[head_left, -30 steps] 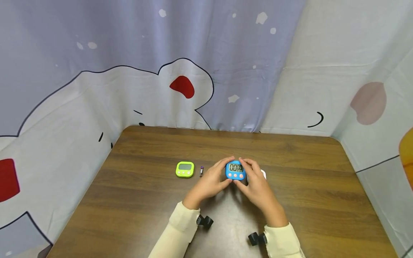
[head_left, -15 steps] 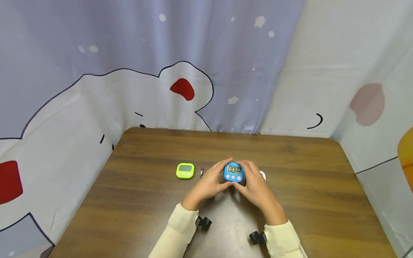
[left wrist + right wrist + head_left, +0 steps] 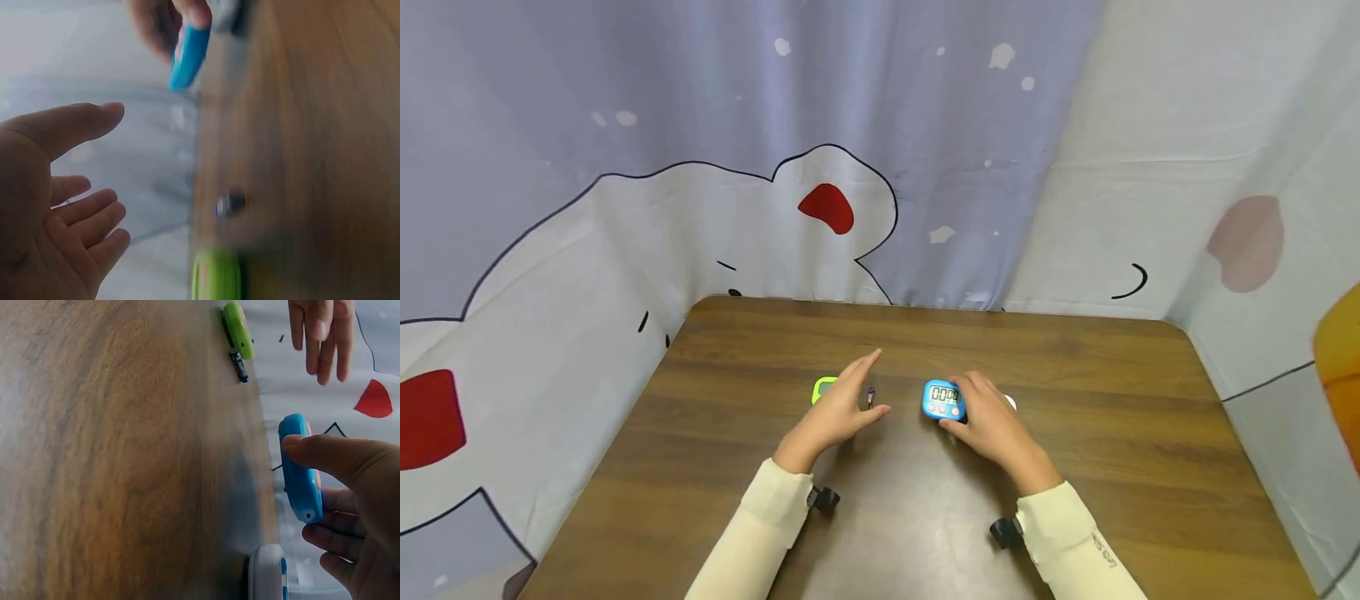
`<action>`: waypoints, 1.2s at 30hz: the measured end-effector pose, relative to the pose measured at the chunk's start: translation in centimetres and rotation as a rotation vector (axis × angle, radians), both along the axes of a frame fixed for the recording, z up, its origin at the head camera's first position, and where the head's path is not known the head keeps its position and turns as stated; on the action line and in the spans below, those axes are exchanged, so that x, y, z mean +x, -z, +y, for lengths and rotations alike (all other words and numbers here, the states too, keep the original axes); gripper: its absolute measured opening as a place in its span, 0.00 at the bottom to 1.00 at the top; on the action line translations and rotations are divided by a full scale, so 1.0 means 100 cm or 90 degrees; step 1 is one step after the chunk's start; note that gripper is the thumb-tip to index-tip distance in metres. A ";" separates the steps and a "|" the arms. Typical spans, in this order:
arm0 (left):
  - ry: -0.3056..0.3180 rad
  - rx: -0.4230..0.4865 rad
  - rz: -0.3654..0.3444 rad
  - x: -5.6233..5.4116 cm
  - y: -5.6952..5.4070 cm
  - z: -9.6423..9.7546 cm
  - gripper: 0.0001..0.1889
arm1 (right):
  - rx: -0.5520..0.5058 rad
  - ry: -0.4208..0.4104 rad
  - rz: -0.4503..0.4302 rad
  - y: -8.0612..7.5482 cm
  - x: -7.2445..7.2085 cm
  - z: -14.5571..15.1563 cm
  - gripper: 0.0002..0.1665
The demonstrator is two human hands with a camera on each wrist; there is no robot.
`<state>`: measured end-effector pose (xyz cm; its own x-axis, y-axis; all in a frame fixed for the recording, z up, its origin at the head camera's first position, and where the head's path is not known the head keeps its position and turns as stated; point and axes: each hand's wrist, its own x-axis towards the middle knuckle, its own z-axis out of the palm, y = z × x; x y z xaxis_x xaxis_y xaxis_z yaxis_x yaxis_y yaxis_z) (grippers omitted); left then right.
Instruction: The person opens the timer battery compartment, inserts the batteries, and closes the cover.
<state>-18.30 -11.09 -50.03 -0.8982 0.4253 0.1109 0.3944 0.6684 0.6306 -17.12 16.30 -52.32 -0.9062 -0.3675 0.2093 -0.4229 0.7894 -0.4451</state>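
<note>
A blue digital timer (image 3: 942, 400) with pink buttons and a screen reading zeros is pinched at its right side by my right hand (image 3: 996, 425). In the right wrist view the thumb lies on one edge of the blue timer (image 3: 299, 475), fingers at the other, and it is held above the table. My left hand (image 3: 831, 417) is empty, its fingers spread and thumb apart, over the green timer (image 3: 822, 387) and close to a small battery (image 3: 871, 397). In the left wrist view the open palm (image 3: 56, 231) faces no held thing.
The wooden table (image 3: 1120, 433) reaches back to a patterned curtain (image 3: 955, 167). A white timer (image 3: 267, 572) with blue buttons lies on the table by my right hand, mostly hidden in the head view. The green timer and battery lie side by side on the left.
Both hands held the blue timer earlier. My left hand has let go and moved left, now partly covering the green timer. My right hand still holds the blue timer in nearly the same place.
</note>
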 end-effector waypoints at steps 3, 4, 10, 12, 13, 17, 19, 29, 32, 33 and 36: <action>-0.016 -0.031 -0.009 -0.006 0.001 -0.019 0.48 | 0.023 -0.001 -0.009 0.003 -0.002 -0.001 0.38; -0.024 -0.044 -0.015 -0.007 0.002 -0.026 0.48 | 0.029 -0.003 -0.013 0.004 -0.002 -0.001 0.38; -0.037 -0.112 -0.055 -0.015 0.013 -0.056 0.48 | 0.042 -0.004 -0.036 0.005 -0.006 0.000 0.38; -0.029 -0.135 -0.062 -0.017 0.016 -0.062 0.48 | 0.044 -0.003 -0.033 0.005 -0.006 0.001 0.38; -0.027 -0.145 -0.065 -0.018 0.017 -0.065 0.48 | 0.046 -0.004 -0.031 0.006 -0.006 0.001 0.38; -0.022 -0.174 -0.066 -0.020 0.019 -0.072 0.49 | 0.048 -0.015 -0.022 0.007 -0.007 -0.001 0.37; -0.022 -0.187 -0.073 -0.021 0.019 -0.075 0.49 | 0.047 -0.017 -0.025 0.008 -0.007 -0.002 0.37; 0.012 -0.209 -0.106 -0.027 0.022 -0.075 0.49 | 0.050 -0.012 -0.054 0.010 -0.008 -0.010 0.38; 0.019 -0.210 -0.108 -0.029 0.023 -0.076 0.48 | 0.042 -0.013 -0.060 0.009 -0.008 -0.013 0.39; 0.020 -0.211 -0.109 -0.030 0.024 -0.076 0.48 | 0.040 -0.014 -0.062 0.008 -0.008 -0.014 0.39; 0.021 -0.215 -0.108 -0.031 0.026 -0.076 0.46 | 0.040 -0.012 -0.072 0.008 -0.009 -0.016 0.40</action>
<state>-21.40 -18.72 -52.64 -0.8773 0.4411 -0.1890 0.3278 0.8384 0.4354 -17.99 14.72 -53.08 -0.9158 -0.3931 0.0824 -0.3873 0.8097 -0.4410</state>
